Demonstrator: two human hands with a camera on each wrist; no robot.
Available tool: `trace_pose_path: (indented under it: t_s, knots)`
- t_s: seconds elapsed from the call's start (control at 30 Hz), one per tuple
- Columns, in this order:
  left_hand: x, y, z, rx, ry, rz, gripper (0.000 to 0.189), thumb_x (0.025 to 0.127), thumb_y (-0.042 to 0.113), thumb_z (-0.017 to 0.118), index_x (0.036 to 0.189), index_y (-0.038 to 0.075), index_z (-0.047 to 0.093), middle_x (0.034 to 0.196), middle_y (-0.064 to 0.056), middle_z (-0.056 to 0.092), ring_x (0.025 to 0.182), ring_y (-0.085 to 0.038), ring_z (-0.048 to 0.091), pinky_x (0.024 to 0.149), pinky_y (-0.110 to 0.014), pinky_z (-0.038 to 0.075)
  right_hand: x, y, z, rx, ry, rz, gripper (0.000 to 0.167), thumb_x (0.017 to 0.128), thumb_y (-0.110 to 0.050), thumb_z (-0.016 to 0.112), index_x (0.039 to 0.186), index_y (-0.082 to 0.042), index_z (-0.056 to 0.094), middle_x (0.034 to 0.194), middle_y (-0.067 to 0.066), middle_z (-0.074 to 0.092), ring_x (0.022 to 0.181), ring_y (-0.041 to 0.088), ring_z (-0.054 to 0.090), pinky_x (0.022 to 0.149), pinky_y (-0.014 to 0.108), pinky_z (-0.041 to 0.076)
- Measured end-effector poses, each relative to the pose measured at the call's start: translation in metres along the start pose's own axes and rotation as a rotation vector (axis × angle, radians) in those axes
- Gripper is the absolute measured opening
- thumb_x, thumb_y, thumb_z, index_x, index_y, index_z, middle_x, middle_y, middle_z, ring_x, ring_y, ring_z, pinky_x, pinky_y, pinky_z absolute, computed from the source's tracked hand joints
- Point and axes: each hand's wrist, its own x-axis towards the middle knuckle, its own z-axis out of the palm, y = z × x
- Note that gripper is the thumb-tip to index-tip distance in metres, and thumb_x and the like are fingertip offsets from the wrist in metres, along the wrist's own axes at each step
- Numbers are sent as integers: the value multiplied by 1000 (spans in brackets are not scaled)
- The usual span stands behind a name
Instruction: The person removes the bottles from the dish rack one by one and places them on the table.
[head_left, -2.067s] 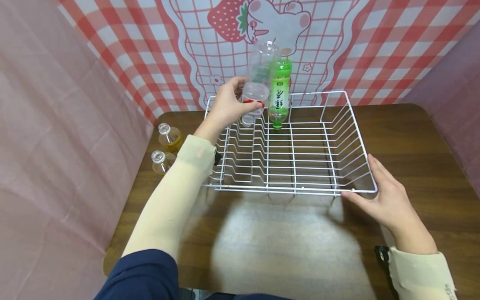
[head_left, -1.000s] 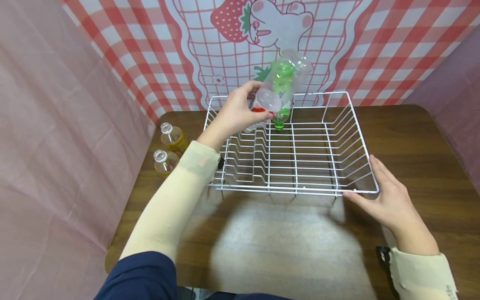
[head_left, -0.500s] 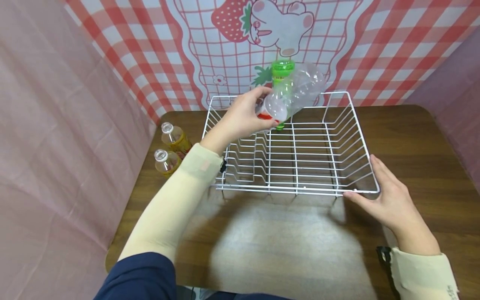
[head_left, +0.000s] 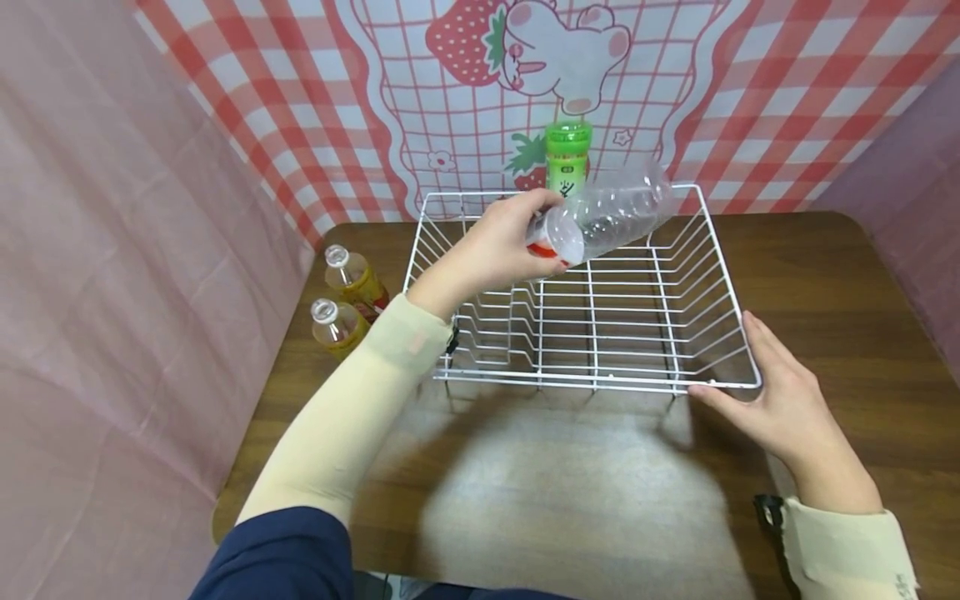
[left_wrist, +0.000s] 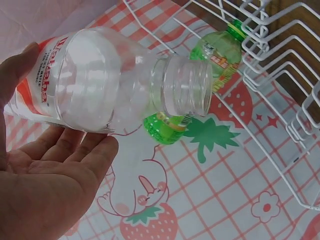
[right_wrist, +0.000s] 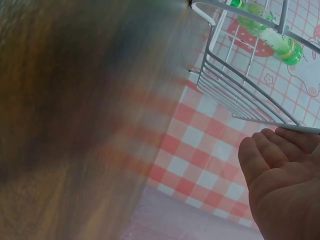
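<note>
Left fingers are pinched about the bottle: probably light and squashable, best held between them by the label.

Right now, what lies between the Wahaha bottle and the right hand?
In the head view, a bare stretch of white wire dish rack lies between the Wahaha bottle and the right hand.

In the head view, the left fingers and clear plastic bottle hide the green plastic bottle's lower part; a cream sleeve partly covers the nearer yellow-labelled clear bottle. The left wrist view's edge crops the held bottle; in the right wrist view, the brown wooden counter blurs.
</note>
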Motion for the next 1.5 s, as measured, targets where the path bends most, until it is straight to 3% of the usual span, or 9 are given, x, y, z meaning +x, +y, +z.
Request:
trace_pose_path:
  t_s: [0.23,0.43,0.9,1.23,1.5]
  knots:
    - [-5,7,2,20,-54,0,72,78,16,90,139,4,54,123,-4,62,106,-13,58,89,-22,47,0,-1,-1,-3,-4,8,117,70,-35,94,162,-12,26,161,21,32,143,44,31,116,59,23]
    - [-8,9,4,77,-71,29,72,78,18,90,138,3,54,123,-5,62,104,-14,58,89,-22,47,0,0,-1,-8,-3,9,117,70,-35,94,162,-11,26,160,22,32,144,44,31,116,58,23]
    - [-14,17,13,117,-107,101,64,77,14,90,131,2,58,117,-5,63,101,-15,59,88,-23,48,-1,0,1,-6,22,-9,115,69,-34,94,161,-9,29,159,21,35,142,44,34,116,58,25]
    - [-15,21,18,148,-136,108,66,77,18,90,132,3,58,111,-2,62,94,-13,57,82,-23,47,-3,0,0,-6,21,1,116,70,-35,93,161,-9,28,159,22,34,143,44,33,116,59,24]
    - [-15,22,23,203,-168,116,63,79,19,88,132,3,59,113,-2,61,97,-14,57,85,-24,46,-6,1,-1,20,8,9,116,70,-32,93,162,-8,27,159,25,31,142,47,32,114,62,24]
